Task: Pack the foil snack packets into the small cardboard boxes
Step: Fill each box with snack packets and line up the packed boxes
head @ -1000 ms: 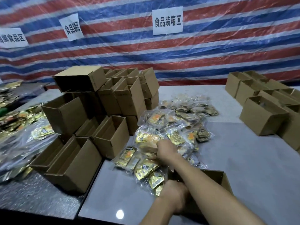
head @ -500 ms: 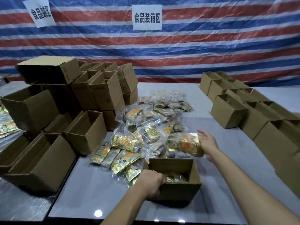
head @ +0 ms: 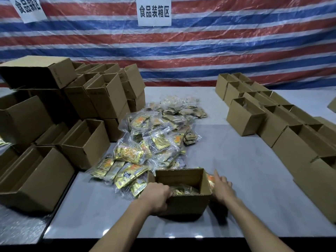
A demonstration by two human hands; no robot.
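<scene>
A small open cardboard box [head: 189, 202] stands on the grey table near its front edge, with gold foil packets [head: 183, 190] lying inside. My left hand [head: 156, 197] grips the box's near left rim, fingers curled over the edge. My right hand [head: 222, 187] is at the box's right wall and holds an orange and gold snack packet [head: 211, 180], mostly hidden behind that wall. A loose pile of foil snack packets in clear bags [head: 156, 140] lies just behind and left of the box.
Stacked open cardboard boxes [head: 87, 142] crowd the left side of the table. Rows of small boxes [head: 243, 119] line the right side. The grey table [head: 236, 160] ends at a dark front edge below my arms. A striped tarp with paper signs hangs behind.
My right hand reached into the pile, lifted a packet bag and brought it down to the box's right side. My left hand stayed on the box. The view swung right.
</scene>
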